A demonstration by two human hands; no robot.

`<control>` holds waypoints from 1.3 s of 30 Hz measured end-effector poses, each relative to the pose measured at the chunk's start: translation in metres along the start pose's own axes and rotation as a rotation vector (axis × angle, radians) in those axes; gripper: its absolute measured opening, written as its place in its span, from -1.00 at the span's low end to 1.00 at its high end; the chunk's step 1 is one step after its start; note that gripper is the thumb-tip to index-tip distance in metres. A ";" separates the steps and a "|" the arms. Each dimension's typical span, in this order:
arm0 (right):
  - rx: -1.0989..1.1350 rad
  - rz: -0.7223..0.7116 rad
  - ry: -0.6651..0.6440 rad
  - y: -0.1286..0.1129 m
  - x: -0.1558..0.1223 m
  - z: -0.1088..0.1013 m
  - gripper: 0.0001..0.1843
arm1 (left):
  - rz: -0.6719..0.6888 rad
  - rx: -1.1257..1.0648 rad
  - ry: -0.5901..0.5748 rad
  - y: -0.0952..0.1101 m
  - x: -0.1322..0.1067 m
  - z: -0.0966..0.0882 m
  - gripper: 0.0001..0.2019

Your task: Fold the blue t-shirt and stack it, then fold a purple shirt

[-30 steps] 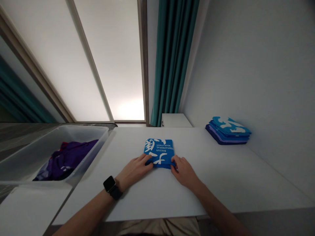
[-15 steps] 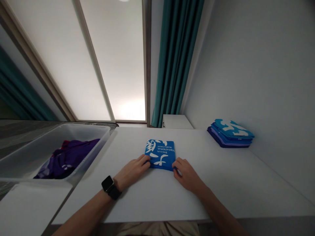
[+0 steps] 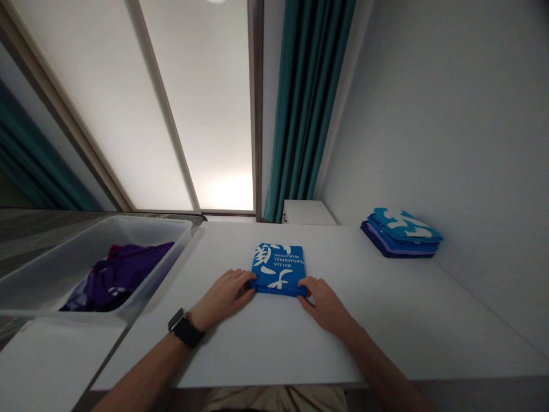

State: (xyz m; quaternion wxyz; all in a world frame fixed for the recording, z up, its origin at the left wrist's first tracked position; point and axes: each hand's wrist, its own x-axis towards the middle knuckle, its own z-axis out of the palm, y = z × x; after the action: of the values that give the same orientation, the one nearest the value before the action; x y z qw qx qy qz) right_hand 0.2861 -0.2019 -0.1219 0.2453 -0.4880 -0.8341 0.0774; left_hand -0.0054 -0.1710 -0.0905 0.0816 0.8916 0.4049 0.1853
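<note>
A folded blue garment (image 3: pixel 278 268) with white lettering lies flat in the middle of the white table (image 3: pixel 386 320). My left hand (image 3: pixel 223 296), with a black watch on its wrist, pinches the garment's near left corner. My right hand (image 3: pixel 322 301) pinches the near right corner. Both hands rest low on the table top, fingers closed on the cloth's near edge.
A pale plastic bin (image 3: pixel 51 274) at the left holds crumpled purple clothes (image 3: pixel 120 272). A stack of folded blue and purple garments (image 3: pixel 401 233) sits at the table's far right by the wall. A small white cabinet (image 3: pixel 306 212) and a teal curtain (image 3: pixel 306 103) stand behind.
Both hands have slid from on top of the garment's near corners to gripping its near edge. The garment looks a little flatter and squarer.
</note>
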 end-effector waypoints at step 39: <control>0.102 0.176 0.092 0.016 -0.003 -0.003 -0.84 | -0.046 -0.165 0.034 -0.001 0.000 0.002 -0.76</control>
State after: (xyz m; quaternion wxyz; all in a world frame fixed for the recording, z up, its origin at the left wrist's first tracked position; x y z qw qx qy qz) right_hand 0.3007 -0.1966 -0.1261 0.3000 -0.5493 -0.7709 0.1185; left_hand -0.0054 -0.1707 -0.0928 0.1523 0.8691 0.4100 0.2311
